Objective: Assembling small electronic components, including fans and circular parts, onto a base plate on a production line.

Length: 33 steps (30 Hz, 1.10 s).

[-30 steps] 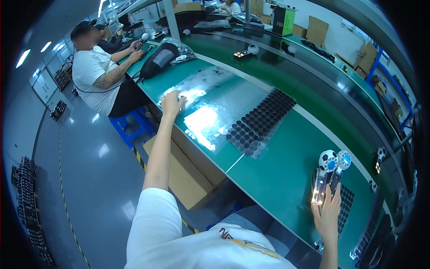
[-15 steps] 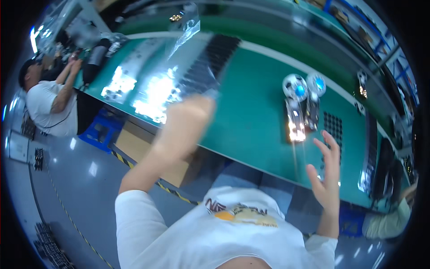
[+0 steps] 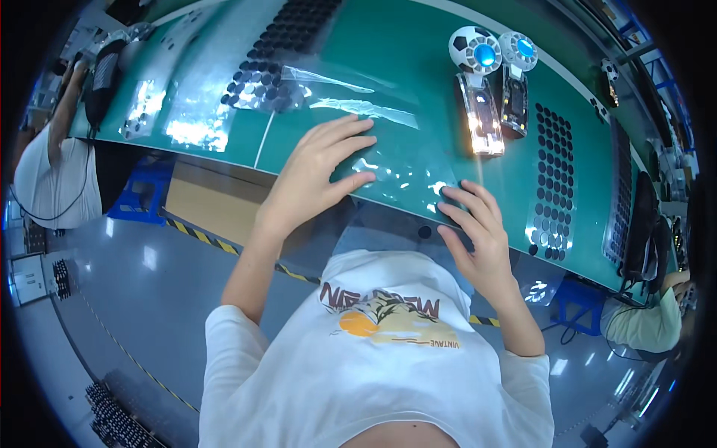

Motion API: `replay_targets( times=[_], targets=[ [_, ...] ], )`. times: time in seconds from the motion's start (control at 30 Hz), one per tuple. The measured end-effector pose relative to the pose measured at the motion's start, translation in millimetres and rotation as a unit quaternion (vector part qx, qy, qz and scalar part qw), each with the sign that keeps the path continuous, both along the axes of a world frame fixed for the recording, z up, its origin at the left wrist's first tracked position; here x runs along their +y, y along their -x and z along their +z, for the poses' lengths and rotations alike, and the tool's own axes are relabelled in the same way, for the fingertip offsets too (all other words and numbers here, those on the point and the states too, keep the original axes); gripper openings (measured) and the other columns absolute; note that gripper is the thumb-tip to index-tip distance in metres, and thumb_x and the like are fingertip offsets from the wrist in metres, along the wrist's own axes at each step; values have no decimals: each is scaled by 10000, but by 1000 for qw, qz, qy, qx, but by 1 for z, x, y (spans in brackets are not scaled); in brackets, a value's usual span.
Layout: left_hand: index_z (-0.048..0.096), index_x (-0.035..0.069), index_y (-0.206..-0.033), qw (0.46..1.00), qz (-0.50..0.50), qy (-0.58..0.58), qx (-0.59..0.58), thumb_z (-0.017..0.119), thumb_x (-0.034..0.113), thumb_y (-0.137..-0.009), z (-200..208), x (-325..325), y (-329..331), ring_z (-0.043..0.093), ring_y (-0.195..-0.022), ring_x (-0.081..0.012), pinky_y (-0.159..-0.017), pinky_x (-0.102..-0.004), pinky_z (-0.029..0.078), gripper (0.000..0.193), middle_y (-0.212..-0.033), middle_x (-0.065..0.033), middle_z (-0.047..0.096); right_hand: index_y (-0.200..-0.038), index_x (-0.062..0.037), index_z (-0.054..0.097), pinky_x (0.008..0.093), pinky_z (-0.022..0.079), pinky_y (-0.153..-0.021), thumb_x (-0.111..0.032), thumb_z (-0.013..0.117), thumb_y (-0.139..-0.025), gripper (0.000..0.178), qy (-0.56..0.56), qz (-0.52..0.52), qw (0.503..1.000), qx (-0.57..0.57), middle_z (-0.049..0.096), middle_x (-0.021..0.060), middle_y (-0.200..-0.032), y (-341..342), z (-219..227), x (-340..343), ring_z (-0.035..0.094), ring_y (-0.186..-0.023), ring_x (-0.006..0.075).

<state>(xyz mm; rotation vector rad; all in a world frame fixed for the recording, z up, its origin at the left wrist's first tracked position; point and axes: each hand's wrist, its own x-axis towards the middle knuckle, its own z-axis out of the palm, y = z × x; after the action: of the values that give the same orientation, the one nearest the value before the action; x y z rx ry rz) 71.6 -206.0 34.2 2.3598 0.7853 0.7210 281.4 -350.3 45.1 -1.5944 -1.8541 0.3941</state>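
A clear, glossy plastic film (image 3: 399, 168) lies over the green tabletop at its front edge, its far part creased. My left hand (image 3: 317, 168) is on the film's left side, fingers spread and palm down. My right hand (image 3: 478, 235) is open at the film's right side by the table edge, fingertips on or just over the plastic. Neither hand grips anything I can see. Beyond my right hand stand two devices with football-patterned round heads and blue centres: a front one (image 3: 478, 89) with a lit clear body and a rear one (image 3: 517, 78) beside it.
A clear sheet with rows of black round pads (image 3: 554, 175) lies at right, another group of black pads (image 3: 280, 60) at far left. Shiny sheets (image 3: 198, 112) cover the left of the table. Co-workers (image 3: 56, 175) sit at both sides; a blue stool (image 3: 142, 190) stands below.
My left hand has come down from a blurred raised position onto the table. The film, earlier up in the air at left, now lies flat before me. My right hand has moved left toward it.
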Motion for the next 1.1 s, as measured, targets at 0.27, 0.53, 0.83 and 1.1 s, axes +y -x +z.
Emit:
replay_targets(
  times=[0.27,0.53,0.83,1.1],
  targets=[
    [599,36,-1034,999,-27,-21,7,656,203,-737,-8,8,-4,445,-1187,-221,-1010,-358,311,345,-1196,-46,551,-915,-40,637,363,392,-905,-19,666,-674,244,-29,42,999,-15,589,60,-1071,0,-4,6,482,-1070,269],
    [617,55,-1039,1000,-29,-9,0,683,172,-704,-6,9,-4,444,-1199,-226,-1022,-375,300,361,-1207,-38,553,-839,-66,638,333,462,-744,-41,684,-653,194,-195,105,962,-160,596,46,-1039,-1,-21,14,542,-919,235],
    [614,57,-1049,999,-35,2,-4,689,188,-701,-4,11,-4,441,-1201,-226,-1019,-376,303,379,-1214,-44,548,-787,-68,617,325,469,-697,-36,659,-660,137,-193,176,941,-213,601,46,-943,-4,-1,25,555,-846,229],
    [611,59,-1054,999,-40,5,6,687,195,-703,-5,17,-6,438,-1204,-226,-1022,-375,302,384,-1224,-43,541,-776,-47,603,304,462,-684,-6,627,-691,97,-188,246,937,-163,590,51,-872,-6,0,25,554,-787,216]
  ],
)
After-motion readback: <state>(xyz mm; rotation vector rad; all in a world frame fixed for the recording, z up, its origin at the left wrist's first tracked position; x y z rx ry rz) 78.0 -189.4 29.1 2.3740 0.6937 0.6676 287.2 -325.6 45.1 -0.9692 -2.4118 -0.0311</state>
